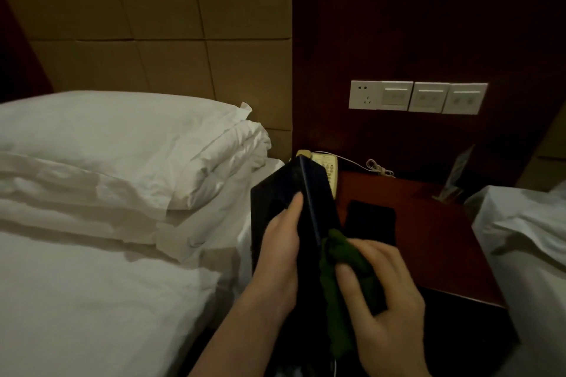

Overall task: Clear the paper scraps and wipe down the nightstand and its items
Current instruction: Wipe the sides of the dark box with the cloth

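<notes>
Nightstand (428, 239), dark red wood, stands between two white beds, its top lit dimly. Above its near left corner the left hand (280, 249) holds a black box (294, 193) tilted up, the thumb pressed along the box's ridge and the fingers curled round its left face. The right hand (384, 294) grips a green cloth (340, 269) bunched between thumb and fingers, pressing it against the box's right face, just right of the left hand. A flat black pad (370, 220) lies on the nightstand beyond the right hand. A cream phone (326, 168) sits at the far left corner, partly hidden behind the box, with a coiled cord (378, 167) to its right. A card stand (456, 177) is at the far right. Switches (418, 97) line the wall above.
</notes>
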The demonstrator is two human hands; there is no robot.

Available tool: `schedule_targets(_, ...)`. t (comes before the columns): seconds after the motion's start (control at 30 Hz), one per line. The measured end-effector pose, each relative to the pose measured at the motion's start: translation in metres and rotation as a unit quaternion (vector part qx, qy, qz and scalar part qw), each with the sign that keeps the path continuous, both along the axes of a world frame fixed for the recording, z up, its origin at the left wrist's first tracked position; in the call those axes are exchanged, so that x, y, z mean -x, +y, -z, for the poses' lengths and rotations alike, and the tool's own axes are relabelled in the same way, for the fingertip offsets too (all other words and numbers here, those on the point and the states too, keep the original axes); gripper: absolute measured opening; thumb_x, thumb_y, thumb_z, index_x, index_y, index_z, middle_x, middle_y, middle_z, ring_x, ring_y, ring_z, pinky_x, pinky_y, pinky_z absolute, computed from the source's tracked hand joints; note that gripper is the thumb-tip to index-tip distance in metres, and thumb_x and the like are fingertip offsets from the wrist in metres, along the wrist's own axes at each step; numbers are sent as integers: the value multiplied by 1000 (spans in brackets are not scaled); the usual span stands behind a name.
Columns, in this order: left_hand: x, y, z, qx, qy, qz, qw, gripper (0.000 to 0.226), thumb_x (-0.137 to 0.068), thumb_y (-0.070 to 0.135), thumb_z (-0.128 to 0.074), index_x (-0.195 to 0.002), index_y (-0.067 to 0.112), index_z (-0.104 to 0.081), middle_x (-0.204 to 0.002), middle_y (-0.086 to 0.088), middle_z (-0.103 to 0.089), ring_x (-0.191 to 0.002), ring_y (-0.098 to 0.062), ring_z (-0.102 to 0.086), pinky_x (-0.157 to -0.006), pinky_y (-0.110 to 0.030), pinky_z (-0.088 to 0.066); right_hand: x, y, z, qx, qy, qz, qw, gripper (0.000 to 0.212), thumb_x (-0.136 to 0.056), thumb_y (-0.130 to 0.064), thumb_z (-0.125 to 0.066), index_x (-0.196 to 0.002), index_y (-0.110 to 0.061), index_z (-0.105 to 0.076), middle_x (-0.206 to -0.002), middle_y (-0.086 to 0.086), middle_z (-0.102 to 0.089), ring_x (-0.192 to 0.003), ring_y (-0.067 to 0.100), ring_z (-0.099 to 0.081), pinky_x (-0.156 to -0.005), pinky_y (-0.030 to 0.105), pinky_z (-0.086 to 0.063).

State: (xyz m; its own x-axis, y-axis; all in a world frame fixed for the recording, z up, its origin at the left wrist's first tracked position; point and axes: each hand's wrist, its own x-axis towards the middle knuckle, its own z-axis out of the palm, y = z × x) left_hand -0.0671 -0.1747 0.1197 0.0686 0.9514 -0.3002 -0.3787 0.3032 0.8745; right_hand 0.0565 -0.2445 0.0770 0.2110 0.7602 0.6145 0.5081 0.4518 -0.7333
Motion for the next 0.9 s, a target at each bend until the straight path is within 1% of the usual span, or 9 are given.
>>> schedule_targets(0.1, -7, -13, -2, -38, -3, 18, 999, 40, -103, 43, -61, -119, 10, -76, -107, -15, -78, -95, -28, -77, -78, -36, -62, 3, 10, -11, -19, 29, 19, 999, 33, -91, -48, -59, -121, -35, -67, -118, -17, -60, -111, 2, -61, -88, 6, -44)
schedule_targets(0.27, 5, -2, -12, -18, -14, -24, 999, 48, -102, 50, -59, -119, 9, -76, -108, -17, -80, -94, -29, -79, -80, -40, -63, -1, -3, -14, 22, -74, 0, 997, 38, -87, -59, -59, -123, -49, -63, -126, -25, -53, -120, 7, -53, -95, 24, -42)
schedule_targets(0.37, 14, 3, -15, -17, -26, -48, 998, 46, -102, 52, -58, -117, 13, -77, -107, -16, -81, -90, -29, -80, -75, -39, -64, -4, -26, 1, 84, -108, -22, 990, 52, -77, -82, -55, -125, -64, -53, -134, -30, -47, -123, 1, -52, -93, 17, -40)
schedule_targets(0.47, 12, 5, -10, -26, -26, -79, 996, 42, -102, 51, -60, -115, 15, -78, -103, -13, -82, -85, -26, -81, -69, -36, -64, 1, -36, 7, 173, -88, -32, 980, 82, -51, -107, -35, -127, -78, -28, -145, -38, -26, -126, -22, -37, -80, 0, -40)
schedule_targets(0.6, 4, 10, -10, -28, -15, -91, 995, 39, -103, 49, -59, -121, 18, -75, -102, -9, -82, -89, -25, -80, -74, -37, -63, -2, -32, -4, 133, -73, -34, 988, 77, -58, -97, -51, -129, -70, -37, -146, -35, -35, -125, -21, -40, -81, 4, -42)
schedule_targets(0.67, 2, 9, -11, -51, 31, -59, 996, 37, -104, 46, -59, -123, 19, -74, -106, -8, -82, -96, -25, -79, -84, -40, -62, -6, -25, -8, 106, -42, -44, 993, 63, -70, -82, -63, -128, -62, -48, -143, -30, -45, -125, -13, -48, -91, 14, -46)
schedule_targets(0.77, 4, 1, -7, -101, 169, -17, 980, 30, -106, 53, -51, -116, 30, -69, -106, 6, -76, -100, -14, -72, -97, -37, -54, -9, -15, -14, 95, -25, -41, 994, 63, -70, -71, -70, -128, -54, -55, -137, -27, -52, -124, -8, -52, -98, 23, -48)
schedule_targets(0.83, 8, -4, -11, -129, 313, 2, 941, 34, -106, 61, -41, -102, 33, -59, -100, 13, -64, -98, -7, -63, -94, -35, -46, -10, -11, -19, 88, -24, -34, 995, 63, -70, -70, -69, -129, -55, -54, -135, -28, -53, -123, -9, -52, -97, 22, -48)
schedule_targets(0.9, 13, -7, -13, -154, 417, 28, 895, 46, -106, 64, -34, -96, 24, -56, -94, 7, -62, -93, -12, -62, -82, -35, -45, -11, -8, -21, 77, -10, -22, 997, 63, -70, -70, -68, -130, -58, -51, -133, -29, -54, -120, -10, -53, -96, 22, -49)
